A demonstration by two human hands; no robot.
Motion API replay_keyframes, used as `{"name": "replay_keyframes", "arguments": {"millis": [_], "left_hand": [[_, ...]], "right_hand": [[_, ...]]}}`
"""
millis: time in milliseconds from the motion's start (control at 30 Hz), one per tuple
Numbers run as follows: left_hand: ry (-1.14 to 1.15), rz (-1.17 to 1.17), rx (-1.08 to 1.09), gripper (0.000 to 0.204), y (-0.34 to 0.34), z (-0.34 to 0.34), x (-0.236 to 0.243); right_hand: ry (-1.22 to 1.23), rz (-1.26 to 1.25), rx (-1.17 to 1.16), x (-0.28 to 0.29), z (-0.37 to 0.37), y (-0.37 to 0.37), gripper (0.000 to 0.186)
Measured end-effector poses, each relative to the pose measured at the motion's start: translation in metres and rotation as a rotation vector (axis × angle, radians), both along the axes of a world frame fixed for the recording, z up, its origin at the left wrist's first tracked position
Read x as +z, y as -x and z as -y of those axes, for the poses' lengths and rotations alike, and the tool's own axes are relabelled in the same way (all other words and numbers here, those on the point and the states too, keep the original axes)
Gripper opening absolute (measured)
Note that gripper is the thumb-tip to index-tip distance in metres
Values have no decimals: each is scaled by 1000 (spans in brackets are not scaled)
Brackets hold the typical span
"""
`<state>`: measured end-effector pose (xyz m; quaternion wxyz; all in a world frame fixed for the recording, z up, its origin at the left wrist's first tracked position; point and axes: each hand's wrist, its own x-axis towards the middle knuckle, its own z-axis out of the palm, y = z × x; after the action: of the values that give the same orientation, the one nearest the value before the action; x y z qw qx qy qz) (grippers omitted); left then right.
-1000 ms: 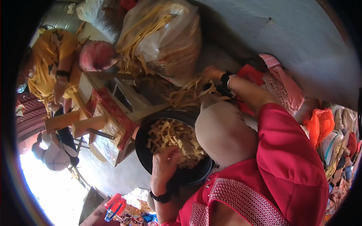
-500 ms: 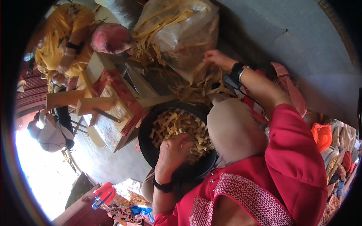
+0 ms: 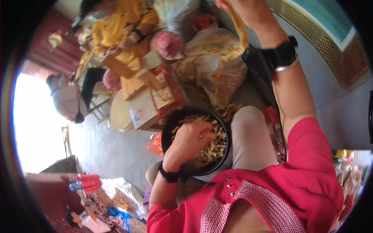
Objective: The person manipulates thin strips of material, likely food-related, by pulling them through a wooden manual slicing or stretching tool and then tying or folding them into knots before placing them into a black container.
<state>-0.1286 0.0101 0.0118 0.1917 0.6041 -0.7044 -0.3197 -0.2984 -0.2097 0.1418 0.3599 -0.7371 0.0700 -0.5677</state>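
Observation:
My left hand [image 3: 189, 143] is over a round black tub [image 3: 229, 136] between my knees, its fingers curled in. Whatever they hold, if anything, is hidden. Many small tan folded pieces [image 3: 218, 146] of strip material fill the tub below it. High at the upper edge, my right hand [image 3: 250, 13] is closed around a long yellowish-tan strip [image 3: 241, 33], which hangs down toward a large clear plastic bag [image 3: 221, 66] with more such strips in and over it. The fingertips of this hand are partly cut off by the picture's edge.
A wooden bench [image 3: 149, 112] with a red strip and wooden blocks on top stands left of the tub. Behind it sits a person in yellow [image 3: 124, 31], beside a pink bundle [image 3: 167, 44]. An orange bag [image 3: 156, 145] lies on the floor. Another person [image 3: 68, 101] sits far left.
My right hand has risen from beside the bag to the upper edge, pulling a strip up with it. My left hand stays over the tub. The view has shifted.

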Motion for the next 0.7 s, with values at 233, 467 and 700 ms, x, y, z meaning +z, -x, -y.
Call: {"name": "replay_keyframes", "arguments": {"millis": [233, 467, 700], "left_hand": [[386, -322, 448, 46, -25, 7, 13], [605, -968, 474, 56, -64, 21, -6], [546, -1122, 249, 63, -91, 22, -1]], "right_hand": [[-431, -450, 395, -72, -64, -72, 12], [-676, -524, 715, -114, -88, -121, 18], [-914, -508, 910, -126, -90, -143, 19]]}}
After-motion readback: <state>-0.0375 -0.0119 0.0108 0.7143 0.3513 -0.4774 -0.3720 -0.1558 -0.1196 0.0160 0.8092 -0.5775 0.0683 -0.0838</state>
